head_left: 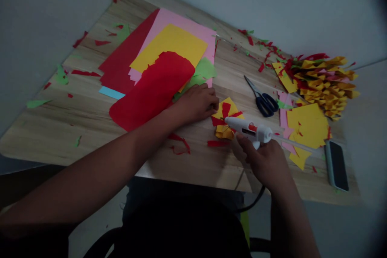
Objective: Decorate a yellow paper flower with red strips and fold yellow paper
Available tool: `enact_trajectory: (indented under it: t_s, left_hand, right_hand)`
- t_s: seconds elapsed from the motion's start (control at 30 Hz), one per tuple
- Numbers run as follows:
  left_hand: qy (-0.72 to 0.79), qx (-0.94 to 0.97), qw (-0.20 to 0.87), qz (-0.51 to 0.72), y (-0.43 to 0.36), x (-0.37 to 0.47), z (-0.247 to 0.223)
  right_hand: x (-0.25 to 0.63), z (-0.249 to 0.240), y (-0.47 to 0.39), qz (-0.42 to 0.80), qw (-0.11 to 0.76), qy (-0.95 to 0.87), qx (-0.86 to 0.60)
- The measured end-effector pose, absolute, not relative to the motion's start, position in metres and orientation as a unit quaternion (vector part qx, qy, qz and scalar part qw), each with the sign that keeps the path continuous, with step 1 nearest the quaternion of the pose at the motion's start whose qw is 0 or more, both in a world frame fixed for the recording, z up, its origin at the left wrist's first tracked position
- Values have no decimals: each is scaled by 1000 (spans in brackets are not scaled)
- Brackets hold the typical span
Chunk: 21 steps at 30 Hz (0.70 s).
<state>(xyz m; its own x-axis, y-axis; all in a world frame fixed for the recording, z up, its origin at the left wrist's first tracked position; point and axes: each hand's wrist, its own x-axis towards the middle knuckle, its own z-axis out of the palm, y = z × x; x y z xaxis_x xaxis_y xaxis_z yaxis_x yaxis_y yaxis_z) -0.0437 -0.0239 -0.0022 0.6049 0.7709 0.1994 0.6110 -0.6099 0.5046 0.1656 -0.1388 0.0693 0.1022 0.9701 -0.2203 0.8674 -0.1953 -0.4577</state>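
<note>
My right hand [266, 163] grips a white hot glue gun [249, 127], its fingers wrapped round the handle. The gun's nozzle points left, over a small folded yellow paper piece with red strips [228, 109] lying on the table. At that piece's left edge is my left hand [201, 102], fingers curled down against it; the fingertips are partly hidden. A clear glue stick [290, 140] sticks out of the gun's back, and a dark cord [254, 203] hangs below my right hand. Under my left forearm lies a large red paper sheet [154, 90].
Pink [189, 22] and yellow paper sheets [173, 44] lie stacked at the back. Blue-handled scissors [263, 100] rest right of centre. Further right are a bundle of folded yellow paper [328, 82], yellow offcuts [306, 125] and a phone [338, 165]. Red and green scraps [62, 74] litter the table.
</note>
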Motion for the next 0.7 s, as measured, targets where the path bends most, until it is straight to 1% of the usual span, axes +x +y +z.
enact_trajectory:
  t_s: [0.27, 0.37, 0.43, 0.5, 0.6, 0.67, 0.7]
  left_hand:
    - [386, 878, 197, 203, -23, -45, -3]
    - [382, 879, 195, 210, -22, -45, -4]
    - [384, 877, 194, 214, -22, -45, -6]
    - [387, 877, 192, 210, -21, -45, -7]
    - [380, 878, 198, 214, -23, -46, 1]
    - [387, 863, 210, 246, -31, -47, 18]
    - [394, 850, 222, 269, -38, -47, 30]
  right_hand:
    - [170, 69, -140, 249, 118, -617, -737]
    - [171, 71, -146, 267, 152, -584, -752]
    - [173, 75, -151, 286, 208, -552, -755]
    - [174, 79, -157, 315, 285, -513, -746]
    - [172, 83, -162, 359, 437, -444, -695]
    - [167, 85, -163, 375, 543, -391, -641]
    - [163, 85, -163, 377, 582, -372, -617]
